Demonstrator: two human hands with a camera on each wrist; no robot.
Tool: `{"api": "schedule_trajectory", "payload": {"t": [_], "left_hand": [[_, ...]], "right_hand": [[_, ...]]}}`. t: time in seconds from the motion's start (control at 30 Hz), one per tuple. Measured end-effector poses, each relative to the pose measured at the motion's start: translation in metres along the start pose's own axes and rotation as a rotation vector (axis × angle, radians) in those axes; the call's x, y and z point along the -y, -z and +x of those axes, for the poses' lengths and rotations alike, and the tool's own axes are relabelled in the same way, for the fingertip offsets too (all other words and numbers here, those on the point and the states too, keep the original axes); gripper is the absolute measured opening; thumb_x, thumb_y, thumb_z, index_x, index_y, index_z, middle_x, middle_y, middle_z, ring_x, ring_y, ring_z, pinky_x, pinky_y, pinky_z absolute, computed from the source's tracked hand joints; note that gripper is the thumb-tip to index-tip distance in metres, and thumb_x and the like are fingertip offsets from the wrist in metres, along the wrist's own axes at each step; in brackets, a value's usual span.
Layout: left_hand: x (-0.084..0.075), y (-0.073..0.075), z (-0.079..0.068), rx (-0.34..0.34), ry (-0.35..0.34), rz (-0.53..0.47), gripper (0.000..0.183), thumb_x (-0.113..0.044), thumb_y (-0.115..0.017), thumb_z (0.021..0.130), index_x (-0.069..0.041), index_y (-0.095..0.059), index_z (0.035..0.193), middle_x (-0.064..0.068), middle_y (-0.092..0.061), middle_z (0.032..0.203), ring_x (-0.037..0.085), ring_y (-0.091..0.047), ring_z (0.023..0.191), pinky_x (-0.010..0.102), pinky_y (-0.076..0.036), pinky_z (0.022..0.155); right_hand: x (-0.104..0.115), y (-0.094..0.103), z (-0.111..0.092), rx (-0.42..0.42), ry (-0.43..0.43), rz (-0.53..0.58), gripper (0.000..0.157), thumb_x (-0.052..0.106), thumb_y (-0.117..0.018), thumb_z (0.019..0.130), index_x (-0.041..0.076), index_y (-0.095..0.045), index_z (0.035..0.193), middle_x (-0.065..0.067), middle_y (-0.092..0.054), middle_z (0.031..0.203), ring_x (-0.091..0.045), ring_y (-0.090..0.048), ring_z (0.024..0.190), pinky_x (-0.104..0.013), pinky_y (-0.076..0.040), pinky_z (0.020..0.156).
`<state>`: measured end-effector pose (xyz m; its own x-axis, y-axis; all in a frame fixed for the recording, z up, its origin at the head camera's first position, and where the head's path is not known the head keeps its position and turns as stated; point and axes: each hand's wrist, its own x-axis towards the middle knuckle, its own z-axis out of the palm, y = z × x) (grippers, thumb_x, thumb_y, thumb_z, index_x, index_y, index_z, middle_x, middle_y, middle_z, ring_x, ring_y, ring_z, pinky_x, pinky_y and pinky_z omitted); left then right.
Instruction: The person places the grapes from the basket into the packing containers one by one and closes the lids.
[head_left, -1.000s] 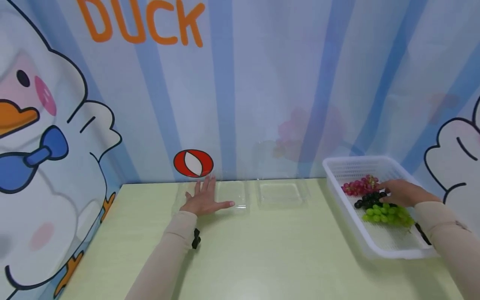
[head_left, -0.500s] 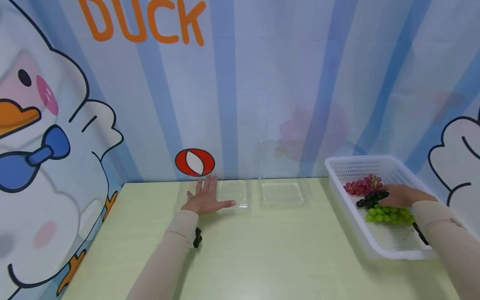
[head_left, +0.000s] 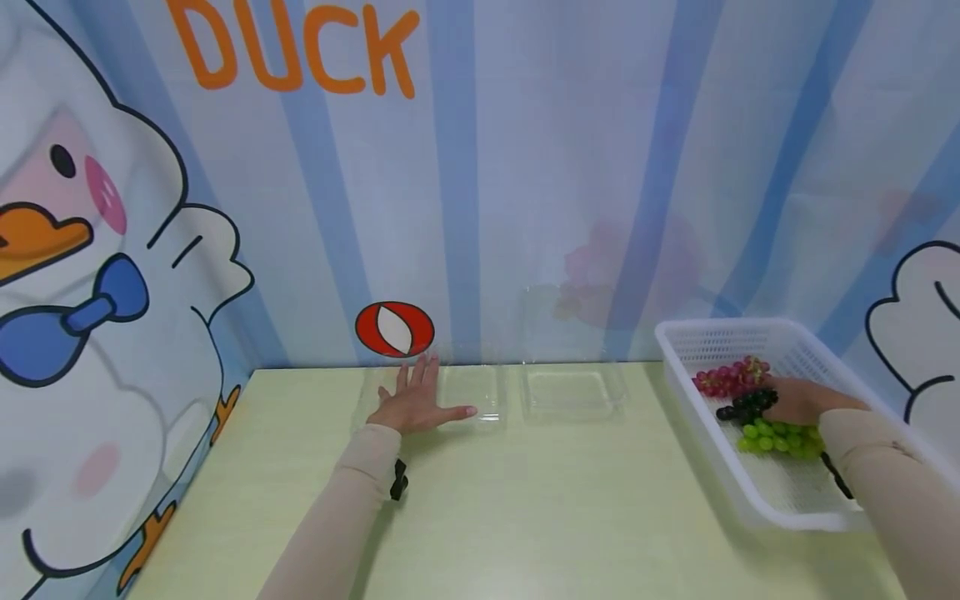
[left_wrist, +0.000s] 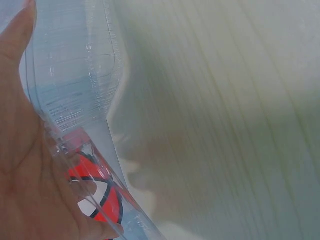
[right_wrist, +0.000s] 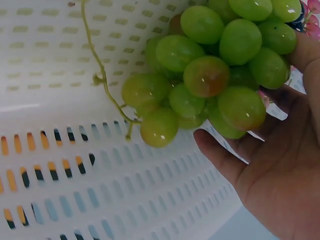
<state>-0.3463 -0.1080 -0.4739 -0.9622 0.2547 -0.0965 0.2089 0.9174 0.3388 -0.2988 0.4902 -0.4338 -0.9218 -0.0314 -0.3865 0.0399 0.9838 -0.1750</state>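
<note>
My left hand (head_left: 412, 407) lies with fingers and thumb spread across a clear plastic clamshell box (head_left: 476, 392) near the table's back edge. In the left wrist view, the clear plastic of this box shows beside the palm. On the right, my right hand (head_left: 806, 400) reaches into a white plastic basket (head_left: 750, 496) and grips a bunch of black grapes (head_left: 750, 406), its fingertips hidden behind them. Nearer me lies a bunch of green grapes (right_wrist: 200, 75), with the hand right beside it in the right wrist view. Behind the black bunch are red grapes (head_left: 731, 377).
A second clear plastic clamshell box (head_left: 570, 396) stands right of the first, its lid raised against the curtain. A printed duck curtain (head_left: 510, 167) hangs along the back of the pale table (head_left: 510, 508). Basket walls rise around the grapes.
My right hand has reached lower, its fingers passing behind the black grapes, whose right end has risen and tilted. The left hand stays on the box. The head view has shifted slightly.
</note>
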Motion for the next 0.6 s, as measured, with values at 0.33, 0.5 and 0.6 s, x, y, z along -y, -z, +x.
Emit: {"api": "schedule_trajectory", "payload": {"t": [0.33, 0.5, 0.6], "left_hand": [[0.0, -0.001, -0.002, -0.005, -0.014, 0.009, 0.125, -0.09, -0.047, 0.066, -0.015, -0.003, 0.156, 0.01, -0.001, 0.162, 0.045, -0.003, 0.145, 0.081, -0.008, 0.098], [-0.001, -0.001, -0.002, -0.002, -0.01, 0.006, 0.125, -0.09, -0.047, 0.066, -0.016, -0.003, 0.156, 0.009, -0.001, 0.163, 0.045, -0.003, 0.146, 0.08, -0.008, 0.099], [0.0, 0.001, -0.002, 0.002, -0.003, 0.007, 0.126, -0.091, -0.046, 0.065, -0.018, 0.0, 0.156, 0.007, 0.002, 0.163, 0.043, -0.002, 0.146, 0.079, -0.008, 0.1]], "right_hand": [[-0.003, -0.009, 0.005, -0.052, 0.051, -0.064, 0.069, 0.019, -0.063, 0.09, -0.02, -0.03, 0.137, -0.045, -0.036, 0.132, -0.06, -0.039, 0.117, -0.066, -0.039, 0.093], [-0.005, -0.01, 0.01, -0.034, 0.033, -0.056, 0.072, 0.018, -0.065, 0.089, -0.021, -0.028, 0.136, -0.045, -0.036, 0.132, -0.059, -0.039, 0.117, -0.066, -0.036, 0.095], [-0.005, -0.008, 0.013, -0.027, 0.033, -0.067, 0.069, 0.019, -0.065, 0.089, -0.019, -0.031, 0.136, -0.044, -0.039, 0.13, -0.059, -0.041, 0.116, -0.067, -0.036, 0.095]]}}
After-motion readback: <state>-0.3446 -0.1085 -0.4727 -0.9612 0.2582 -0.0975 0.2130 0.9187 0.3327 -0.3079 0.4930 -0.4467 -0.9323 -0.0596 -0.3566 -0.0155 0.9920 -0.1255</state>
